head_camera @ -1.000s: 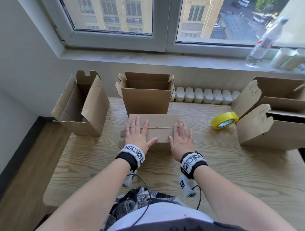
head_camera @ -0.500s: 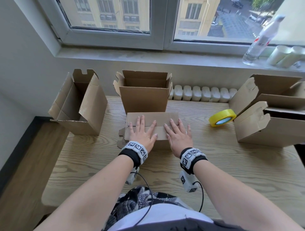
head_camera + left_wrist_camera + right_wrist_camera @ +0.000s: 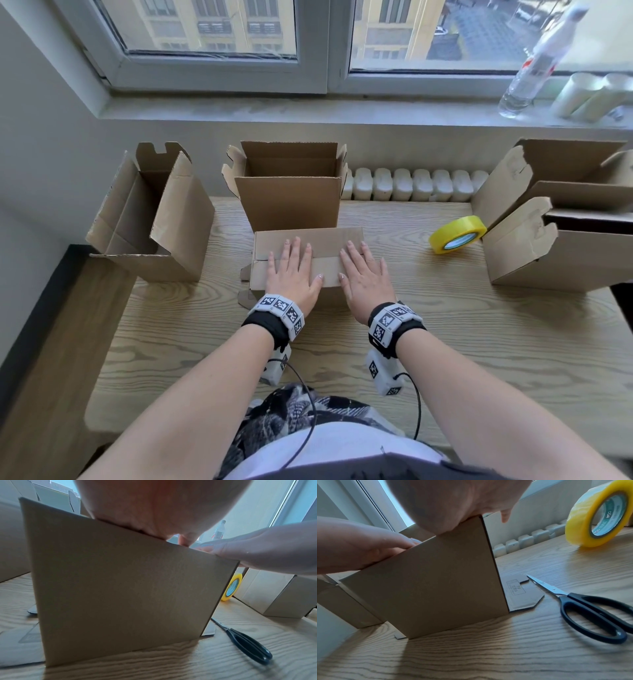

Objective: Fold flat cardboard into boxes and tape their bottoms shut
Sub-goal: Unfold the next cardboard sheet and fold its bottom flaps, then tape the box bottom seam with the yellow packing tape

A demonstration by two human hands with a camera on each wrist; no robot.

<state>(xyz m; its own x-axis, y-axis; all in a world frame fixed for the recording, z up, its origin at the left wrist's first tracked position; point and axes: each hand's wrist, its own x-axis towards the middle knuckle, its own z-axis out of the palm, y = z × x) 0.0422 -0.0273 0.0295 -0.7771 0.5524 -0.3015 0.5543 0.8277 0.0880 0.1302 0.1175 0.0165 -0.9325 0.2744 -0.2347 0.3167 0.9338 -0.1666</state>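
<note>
A brown cardboard box (image 3: 329,240) stands upside down mid-table, its bottom flaps folded shut and meeting in a seam across the top. My left hand (image 3: 293,270) and right hand (image 3: 364,274) lie flat side by side on those flaps, fingers straight, pressing them down. In the wrist views the box's near wall (image 3: 120,588) (image 3: 436,585) fills the middle. A yellow tape roll (image 3: 457,234) (image 3: 597,513) stands on edge to the right. Black-handled scissors (image 3: 590,605) (image 3: 247,645) lie on the table right of the box, hidden under my right arm in the head view.
Three erected open boxes stand around: one at the table's left edge (image 3: 150,219), one right behind the pressed box (image 3: 287,192), and a pair at the right (image 3: 561,219). A plastic bottle (image 3: 534,65) and pale rolls (image 3: 592,96) are on the windowsill.
Both hands have slid inward along the flaps and now lie closer together near the middle of the seam. The box has stayed in place.
</note>
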